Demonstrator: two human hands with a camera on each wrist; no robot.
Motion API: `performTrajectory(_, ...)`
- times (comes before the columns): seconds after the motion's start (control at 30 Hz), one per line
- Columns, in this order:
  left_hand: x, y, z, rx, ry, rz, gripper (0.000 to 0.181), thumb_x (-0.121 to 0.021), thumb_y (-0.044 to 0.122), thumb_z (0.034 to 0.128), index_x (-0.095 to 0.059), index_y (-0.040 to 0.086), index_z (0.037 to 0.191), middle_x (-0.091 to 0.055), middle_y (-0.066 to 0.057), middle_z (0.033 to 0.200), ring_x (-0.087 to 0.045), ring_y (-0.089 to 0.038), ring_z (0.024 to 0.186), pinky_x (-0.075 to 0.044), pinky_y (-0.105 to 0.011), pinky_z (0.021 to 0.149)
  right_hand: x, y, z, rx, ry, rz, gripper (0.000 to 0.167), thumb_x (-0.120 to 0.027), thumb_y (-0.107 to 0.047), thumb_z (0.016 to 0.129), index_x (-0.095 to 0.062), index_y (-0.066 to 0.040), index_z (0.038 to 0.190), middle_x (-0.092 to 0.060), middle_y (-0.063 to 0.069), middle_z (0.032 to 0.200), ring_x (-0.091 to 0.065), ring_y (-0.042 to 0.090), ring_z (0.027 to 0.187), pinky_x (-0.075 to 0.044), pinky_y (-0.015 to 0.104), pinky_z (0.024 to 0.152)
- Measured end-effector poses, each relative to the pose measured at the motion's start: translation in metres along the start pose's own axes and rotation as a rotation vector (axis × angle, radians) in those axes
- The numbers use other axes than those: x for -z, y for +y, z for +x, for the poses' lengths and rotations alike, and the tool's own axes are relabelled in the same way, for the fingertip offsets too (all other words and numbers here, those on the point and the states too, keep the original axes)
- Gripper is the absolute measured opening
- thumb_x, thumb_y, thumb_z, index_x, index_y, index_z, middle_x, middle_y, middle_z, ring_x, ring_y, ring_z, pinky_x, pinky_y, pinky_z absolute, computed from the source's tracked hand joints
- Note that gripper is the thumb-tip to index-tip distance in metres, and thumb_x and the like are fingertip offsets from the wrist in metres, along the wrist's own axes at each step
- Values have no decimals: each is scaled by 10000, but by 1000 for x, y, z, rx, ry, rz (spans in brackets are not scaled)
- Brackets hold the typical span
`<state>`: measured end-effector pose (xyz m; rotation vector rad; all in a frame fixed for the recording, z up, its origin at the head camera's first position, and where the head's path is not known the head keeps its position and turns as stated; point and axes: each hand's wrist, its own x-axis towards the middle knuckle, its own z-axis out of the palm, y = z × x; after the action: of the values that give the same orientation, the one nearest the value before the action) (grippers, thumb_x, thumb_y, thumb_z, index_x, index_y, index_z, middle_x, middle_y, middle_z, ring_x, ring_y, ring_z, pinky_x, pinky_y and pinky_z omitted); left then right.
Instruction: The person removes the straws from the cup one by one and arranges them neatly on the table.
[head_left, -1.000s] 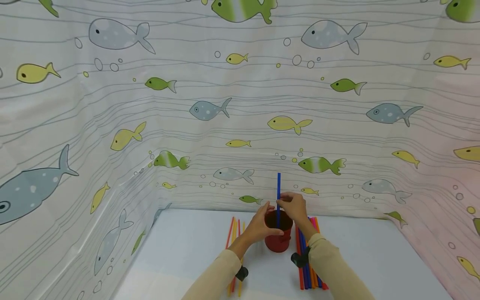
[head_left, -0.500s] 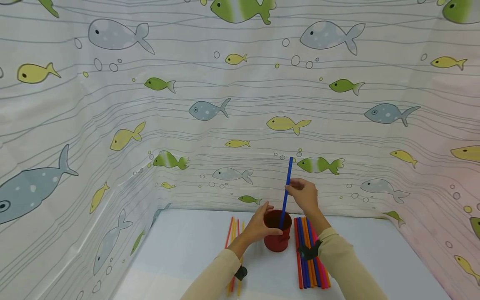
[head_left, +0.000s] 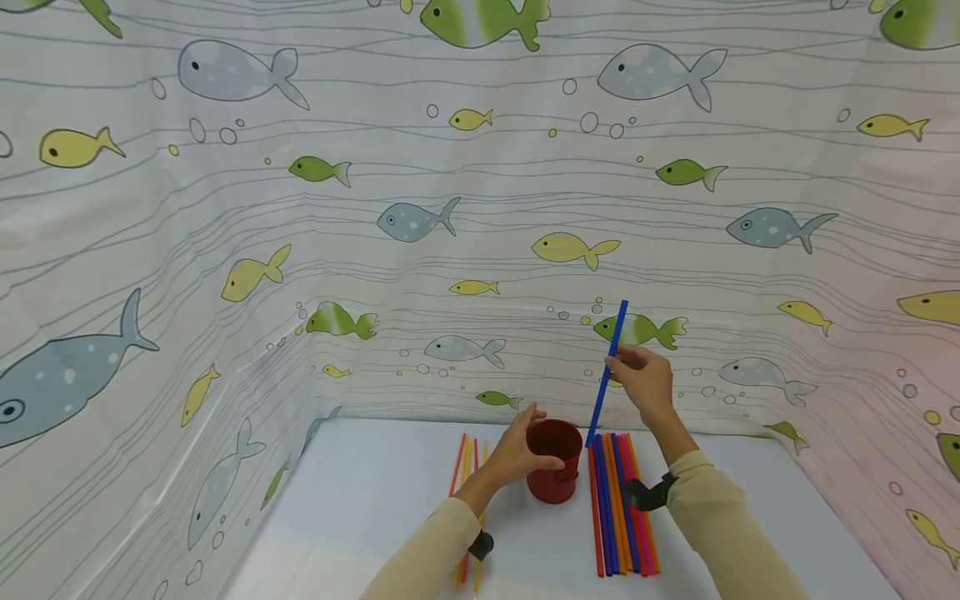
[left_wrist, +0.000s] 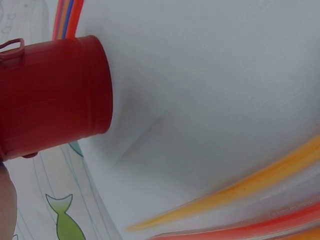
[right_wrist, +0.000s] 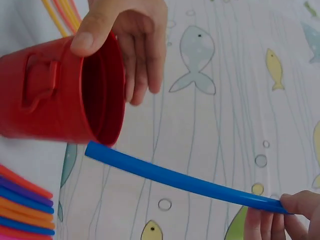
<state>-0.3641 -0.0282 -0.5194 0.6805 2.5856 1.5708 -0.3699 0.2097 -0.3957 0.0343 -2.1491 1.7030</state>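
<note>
A red cup [head_left: 553,487] with a small side handle stands upright on the white table, its inside dark in the head view. My left hand [head_left: 517,454] holds it at the rim; in the right wrist view the thumb lies over the rim and the other fingers reach behind. Between thumb and fingers, my right hand [head_left: 647,379] pinches a blue straw [head_left: 604,383] near its upper part. The straw slants, its lower end just right of the cup's rim and outside it. In the right wrist view the straw [right_wrist: 185,182] bows slightly.
Right of the cup lies a row of several straws [head_left: 619,517] in red, blue, orange and pink. Several thinner yellow and red straws [head_left: 465,475] lie to the left, partly under the left forearm. A fish-patterned curtain [head_left: 480,208] surrounds the table.
My right hand has lifted the blue straw out of the red cup and carried it to the right, tilting it. The left hand has stayed on the cup.
</note>
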Motion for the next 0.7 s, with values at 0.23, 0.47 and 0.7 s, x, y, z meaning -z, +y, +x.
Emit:
performTrajectory(0.23, 1, 2, -1, -19, 3, 3, 1083, -858, 346, 745, -188, 80, 1554, -434, 46, 1452, -451, -158, 1276, -444, -420, 1033, 21, 21, -6, -84, 8, -97, 370, -654, -147, 941, -612, 48, 1252, -637, 223, 1129, -686, 266, 936, -570, 264, 770)
performTrajectory(0.47, 3, 2, -3, -6, 6, 8, 1092, -856, 365, 744, -184, 81, 1556, -435, 44, 1455, -448, -146, 1273, -442, -411, 1034, 30, 63, -19, -161, -8, -185, 377, -635, -143, 949, -605, 86, 1248, -639, 261, 1156, -695, 283, 920, -580, 274, 744)
performTrajectory(0.7, 2, 3, -1, -7, 2, 8, 1081, -854, 362, 747, -186, 107, 1559, -432, 60, 1453, -445, -135, 1274, -448, -398, 1028, 39, 103, -37, -266, -20, -256, 383, -626, -141, 949, -597, 114, 1234, -629, 289, 1155, -695, 308, 901, -585, 347, 755)
